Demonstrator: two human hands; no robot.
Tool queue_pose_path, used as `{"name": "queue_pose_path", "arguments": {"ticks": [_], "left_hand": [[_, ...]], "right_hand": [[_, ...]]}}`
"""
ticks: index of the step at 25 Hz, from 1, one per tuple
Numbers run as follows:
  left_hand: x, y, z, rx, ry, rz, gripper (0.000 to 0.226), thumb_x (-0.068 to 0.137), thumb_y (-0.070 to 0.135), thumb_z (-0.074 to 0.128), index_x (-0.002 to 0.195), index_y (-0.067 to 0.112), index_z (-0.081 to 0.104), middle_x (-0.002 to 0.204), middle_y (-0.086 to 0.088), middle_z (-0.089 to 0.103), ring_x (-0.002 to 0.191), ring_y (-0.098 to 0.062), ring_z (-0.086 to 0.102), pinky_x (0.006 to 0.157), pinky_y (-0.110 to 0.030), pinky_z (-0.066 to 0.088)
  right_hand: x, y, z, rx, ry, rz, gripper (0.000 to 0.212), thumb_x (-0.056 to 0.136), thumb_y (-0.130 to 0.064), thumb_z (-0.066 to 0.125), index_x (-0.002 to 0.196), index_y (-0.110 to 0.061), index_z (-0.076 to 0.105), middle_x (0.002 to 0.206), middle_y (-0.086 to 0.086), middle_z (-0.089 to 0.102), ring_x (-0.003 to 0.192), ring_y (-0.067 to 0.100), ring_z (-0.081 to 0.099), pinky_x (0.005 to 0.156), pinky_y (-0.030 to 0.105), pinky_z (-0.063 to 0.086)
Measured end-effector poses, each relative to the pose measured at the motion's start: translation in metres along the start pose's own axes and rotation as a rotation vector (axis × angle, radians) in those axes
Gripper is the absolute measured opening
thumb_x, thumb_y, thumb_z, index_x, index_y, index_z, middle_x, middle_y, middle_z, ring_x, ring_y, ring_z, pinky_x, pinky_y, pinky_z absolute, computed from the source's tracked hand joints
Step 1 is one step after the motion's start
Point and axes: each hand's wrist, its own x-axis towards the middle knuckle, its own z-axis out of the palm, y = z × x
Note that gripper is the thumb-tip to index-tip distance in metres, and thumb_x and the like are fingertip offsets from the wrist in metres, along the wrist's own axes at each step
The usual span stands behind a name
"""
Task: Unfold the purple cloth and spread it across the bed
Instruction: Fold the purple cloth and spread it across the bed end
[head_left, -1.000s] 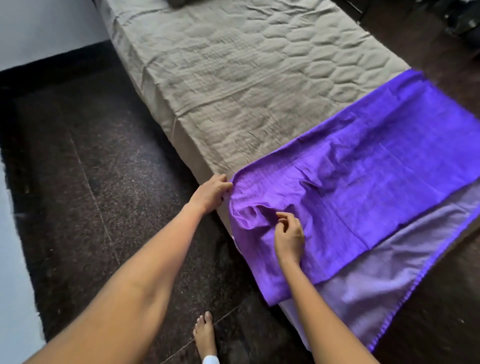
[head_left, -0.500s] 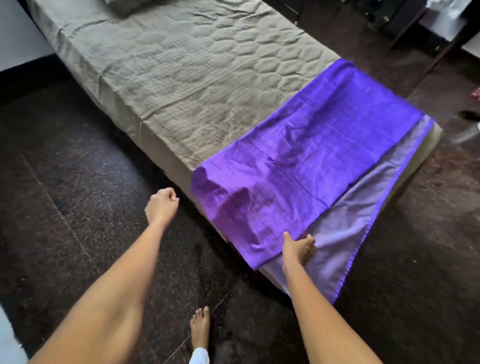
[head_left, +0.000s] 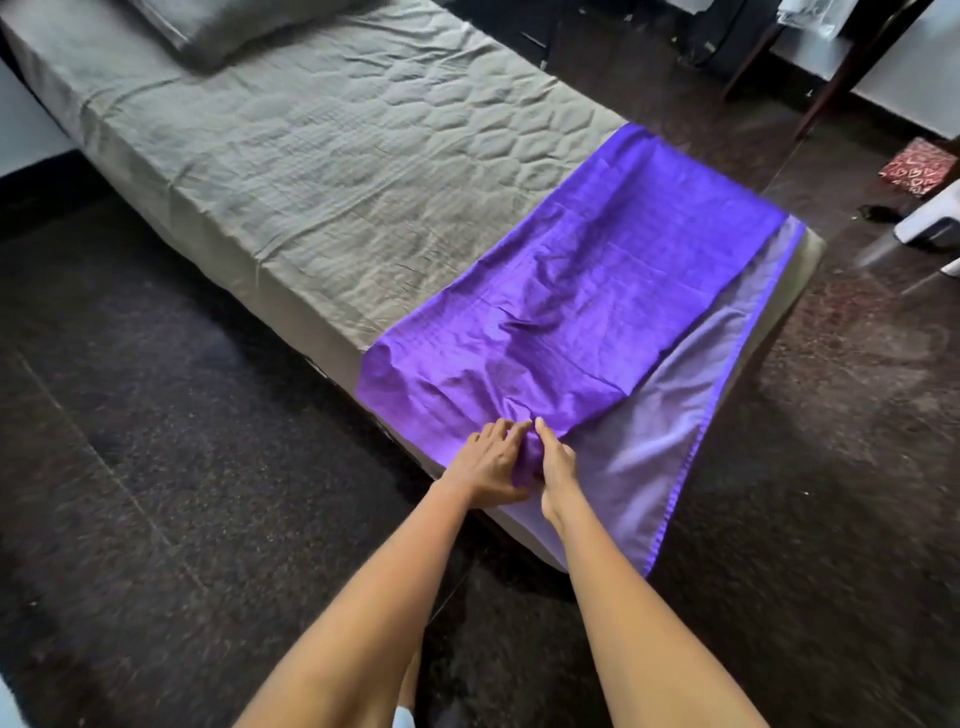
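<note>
The purple cloth lies folded across the foot end of the bed, its paler underside layer hanging over the near edge at the right. My left hand and my right hand meet at the near corner of the top purple layer, side by side at the bed's edge. Both pinch the bunched fabric there, the thumbs and fingers closed on it. The cloth is wrinkled just beyond the hands.
A grey quilted sheet covers the bed, with a grey pillow at the far end. Dark floor surrounds the bed. A red patterned box, a white stool and dark furniture legs stand at the right.
My left hand has moved right from the bed's side to join the right hand at the cloth's near corner. Both now grip the top layer. The view has pulled back.
</note>
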Motion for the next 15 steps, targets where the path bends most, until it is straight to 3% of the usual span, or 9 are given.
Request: {"name": "queue_pose_path", "arguments": {"ticks": [3,6,7,8,10,13,15], "left_hand": [[0.005,0.009,-0.004,-0.221,0.263,-0.190,0.034,0.079,0.008,0.053,0.113,0.005,0.051,0.106,-0.020,0.061,0.101,-0.037,0.057,0.077,-0.041,0.045],[0.006,0.006,-0.017,-0.456,0.330,-0.340,0.011,0.084,0.010,0.053,0.095,0.007,0.055,0.085,-0.017,0.066,0.083,-0.030,0.061,0.070,-0.037,0.045],[0.006,0.005,-0.020,-0.593,0.322,-0.371,0.009,0.088,0.014,0.054,0.085,0.006,0.056,0.076,-0.013,0.062,0.075,-0.023,0.060,0.068,-0.034,0.044],[0.005,0.005,-0.024,-0.773,0.310,-0.402,0.021,0.091,0.018,0.054,0.075,0.006,0.056,0.069,-0.009,0.058,0.065,-0.014,0.059,0.064,-0.028,0.044],[0.003,0.001,-0.027,-1.063,0.256,-0.467,0.033,0.095,0.022,0.051,0.064,0.011,0.056,0.064,-0.003,0.051,0.054,-0.003,0.051,0.059,-0.018,0.041],[0.001,-0.005,-0.025,-1.078,0.142,-0.521,0.034,0.097,0.035,0.043,0.075,0.018,0.063,0.078,-0.003,0.059,0.070,-0.011,0.053,0.061,-0.016,0.044],[-0.004,-0.003,-0.026,-1.043,0.119,-0.470,0.045,0.098,0.042,0.036,0.100,0.010,0.068,0.100,-0.008,0.066,0.091,-0.018,0.060,0.080,-0.025,0.048]], "right_hand": [[-0.005,-0.008,-0.001,0.145,-0.123,0.021,0.044,0.097,-0.044,0.037,0.074,-0.017,0.064,0.056,-0.005,0.067,0.060,0.012,0.059,0.059,0.024,0.047],[0.001,-0.007,-0.006,0.226,-0.115,0.018,0.035,0.099,-0.030,0.036,0.080,-0.016,0.062,0.070,0.001,0.067,0.070,0.016,0.058,0.068,0.029,0.045],[0.002,-0.009,-0.007,0.237,-0.116,0.032,0.028,0.099,-0.026,0.039,0.082,-0.016,0.059,0.071,0.003,0.064,0.067,0.017,0.057,0.067,0.030,0.046],[0.002,-0.011,-0.006,0.209,-0.130,0.051,0.025,0.098,-0.025,0.042,0.082,-0.016,0.058,0.069,0.003,0.063,0.064,0.017,0.058,0.066,0.031,0.047],[0.000,-0.018,-0.001,0.085,-0.195,0.094,0.028,0.097,-0.033,0.046,0.081,-0.015,0.059,0.067,0.004,0.063,0.062,0.018,0.059,0.065,0.032,0.049],[-0.004,-0.021,0.007,-0.045,-0.260,0.107,0.036,0.089,-0.049,0.053,0.083,-0.015,0.063,0.073,0.005,0.064,0.067,0.020,0.061,0.063,0.033,0.051],[-0.002,-0.015,0.006,0.028,-0.245,0.074,0.035,0.086,-0.049,0.058,0.086,-0.015,0.063,0.077,0.007,0.066,0.069,0.020,0.063,0.060,0.029,0.051]]}}
